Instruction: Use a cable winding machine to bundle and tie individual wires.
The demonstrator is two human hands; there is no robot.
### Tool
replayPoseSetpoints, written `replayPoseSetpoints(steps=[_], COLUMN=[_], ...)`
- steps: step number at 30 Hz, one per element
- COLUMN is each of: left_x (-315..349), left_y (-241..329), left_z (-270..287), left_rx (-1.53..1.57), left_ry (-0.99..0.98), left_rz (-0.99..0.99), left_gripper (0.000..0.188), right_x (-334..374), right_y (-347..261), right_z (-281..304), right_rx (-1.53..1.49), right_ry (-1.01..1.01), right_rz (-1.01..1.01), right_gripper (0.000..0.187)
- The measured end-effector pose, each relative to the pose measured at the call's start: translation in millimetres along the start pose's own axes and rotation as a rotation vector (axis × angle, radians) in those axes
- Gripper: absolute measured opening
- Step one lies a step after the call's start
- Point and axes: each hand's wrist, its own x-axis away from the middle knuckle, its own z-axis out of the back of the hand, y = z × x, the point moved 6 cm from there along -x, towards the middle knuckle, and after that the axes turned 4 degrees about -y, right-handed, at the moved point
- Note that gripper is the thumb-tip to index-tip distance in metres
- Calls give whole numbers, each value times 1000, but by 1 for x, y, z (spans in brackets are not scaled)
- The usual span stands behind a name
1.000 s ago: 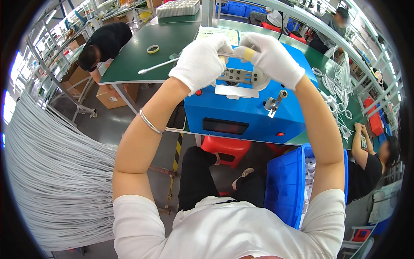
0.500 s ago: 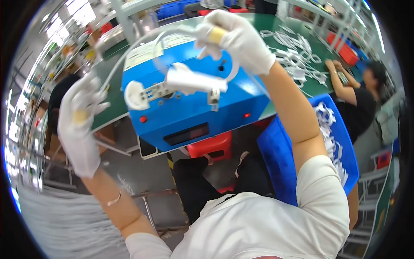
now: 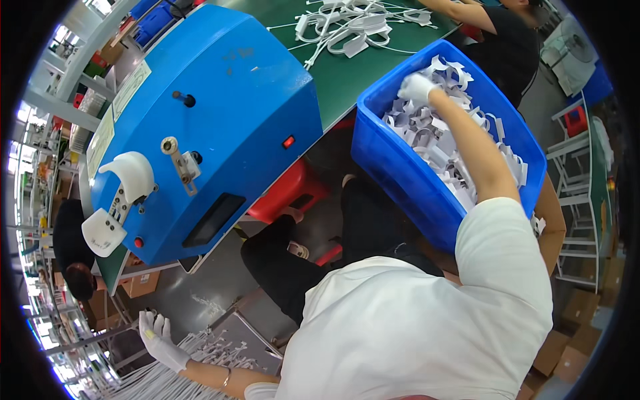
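My right hand, in a white glove, reaches into the far end of a blue bin on the right. Its fingers are curled in among white curled strips, and whatever they grip is too small to tell. At lower left my gloved left hand is held up with fingers apart and nothing in them, near a large bundle of thin white cables. A blue machine stands on the green table, with a white curved guide and a metal bracket on its front.
Coiled white cables lie on the green table beyond the machine. A red stool stands below the table edge. A cardboard box sits beside the bin. A person in black works at far right; another is at far left.
My view has swung right. My hands, which held a white cable before the machine, have parted: the right moved into the bin, the left let go and dropped to the lower left.
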Motion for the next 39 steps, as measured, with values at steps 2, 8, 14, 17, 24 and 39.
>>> replayPoseSetpoints(steps=[2, 8, 14, 17, 24, 39], left_x=[3, 4, 29, 47, 91, -15], left_y=[-2, 67, 124, 138, 180, 214], left_z=[-3, -49, -105, -149, -256, -124], left_rx=[-3, -60, -114, -8, 155, -224], left_ry=[45, -22, 8, -180, -703, 223], left_rz=[90, -87, -320, -381, -644, -817], left_gripper=[51, 44, 31, 31, 46, 17], right_x=[20, 5, 73, 116, 136, 63], right_y=[20, 4, 13, -11, -152, -265], right_z=[-58, -127, -24, 81, 295, 429], right_rx=[-859, -1352, -1739, -2162, -2334, -1311], right_ry=[151, 397, 875, 977, 542, 1211], right_rz=[-642, -770, -685, -187, 1048, 611], right_gripper=[36, 35, 12, 8, 14, 22])
